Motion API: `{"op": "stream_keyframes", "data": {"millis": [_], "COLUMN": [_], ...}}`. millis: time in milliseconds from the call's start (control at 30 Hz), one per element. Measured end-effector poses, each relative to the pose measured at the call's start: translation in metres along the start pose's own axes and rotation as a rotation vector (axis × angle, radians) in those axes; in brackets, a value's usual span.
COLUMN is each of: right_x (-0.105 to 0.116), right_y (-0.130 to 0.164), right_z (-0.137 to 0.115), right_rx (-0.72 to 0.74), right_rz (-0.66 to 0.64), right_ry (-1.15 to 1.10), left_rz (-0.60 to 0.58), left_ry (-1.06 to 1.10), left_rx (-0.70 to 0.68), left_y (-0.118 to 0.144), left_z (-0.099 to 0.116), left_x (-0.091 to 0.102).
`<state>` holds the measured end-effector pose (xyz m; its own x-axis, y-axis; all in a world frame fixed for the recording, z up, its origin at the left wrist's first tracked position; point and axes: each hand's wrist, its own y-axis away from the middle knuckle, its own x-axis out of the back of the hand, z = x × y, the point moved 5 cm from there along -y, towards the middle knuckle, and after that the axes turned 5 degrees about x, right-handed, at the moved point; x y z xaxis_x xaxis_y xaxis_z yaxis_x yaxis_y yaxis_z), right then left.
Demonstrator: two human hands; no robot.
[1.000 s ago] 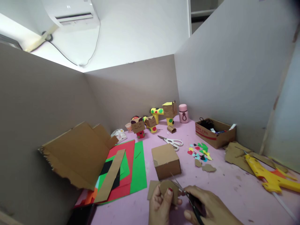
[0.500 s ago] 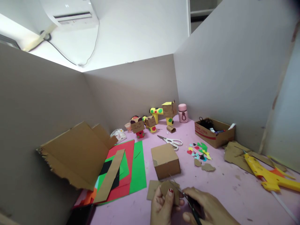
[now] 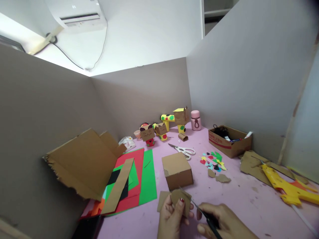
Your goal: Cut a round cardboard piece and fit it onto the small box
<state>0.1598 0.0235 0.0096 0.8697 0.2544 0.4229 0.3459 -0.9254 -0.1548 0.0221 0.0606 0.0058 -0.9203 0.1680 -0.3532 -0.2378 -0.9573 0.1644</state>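
My left hand (image 3: 171,214) pinches a small cardboard piece (image 3: 184,199) with a rounded top, its thumb on the near face. In my right hand (image 3: 219,217) is a pair of black-handled scissors (image 3: 208,217), with the blades at the cardboard's upper right edge. Whether the blades bite into the cardboard I cannot tell. Another flat cardboard piece (image 3: 162,198) lies on the table, partly behind my left hand. Just beyond the hands stands a closed brown cardboard box (image 3: 177,169).
White-handled scissors (image 3: 185,151), coloured paper cutouts (image 3: 213,161) and cardboard animal figures (image 3: 147,133) lie farther back. Coloured sheets (image 3: 147,179) and a large cardboard flap (image 3: 82,162) are left. To the right are an open box (image 3: 230,146) and a yellow glue gun (image 3: 286,186).
The scissors and my right hand have shifted slightly right and down, and the blades look a little wider apart. The view has moved slightly; my left hand still holds the cardboard piece.
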Motion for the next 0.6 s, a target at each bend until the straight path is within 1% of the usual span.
{"op": "stream_keyframes", "data": {"millis": [100, 200, 267, 333, 433, 600], "right_x": [0.0, -0.002, -0.004, -0.004, -0.004, -0.006], "right_y": [0.0, -0.001, -0.001, -0.001, -0.001, 0.0], "right_z": [0.0, -0.003, -0.006, -0.006, -0.002, 0.004], "right_rx": [-0.031, -0.009, 0.017, 0.02, 0.002, -0.014], "right_rz": [0.005, -0.027, -0.05, -0.044, -0.026, -0.028], "right_ry": [-0.027, -0.037, -0.024, -0.026, -0.055, -0.126], "left_rz": [-0.002, -0.009, -0.033, -0.07, -0.096, -0.081], "left_ry": [-0.015, -0.035, -0.051, -0.066, -0.088, -0.115], "left_rx": [0.013, 0.033, 0.032, 0.019, 0.009, 0.04], "left_y": [-0.002, -0.002, -0.002, -0.002, -0.001, -0.003], "left_z": [0.0, -0.001, -0.002, -0.003, -0.004, -0.001], "left_x": [0.002, 0.002, 0.001, -0.001, -0.002, 0.003]}}
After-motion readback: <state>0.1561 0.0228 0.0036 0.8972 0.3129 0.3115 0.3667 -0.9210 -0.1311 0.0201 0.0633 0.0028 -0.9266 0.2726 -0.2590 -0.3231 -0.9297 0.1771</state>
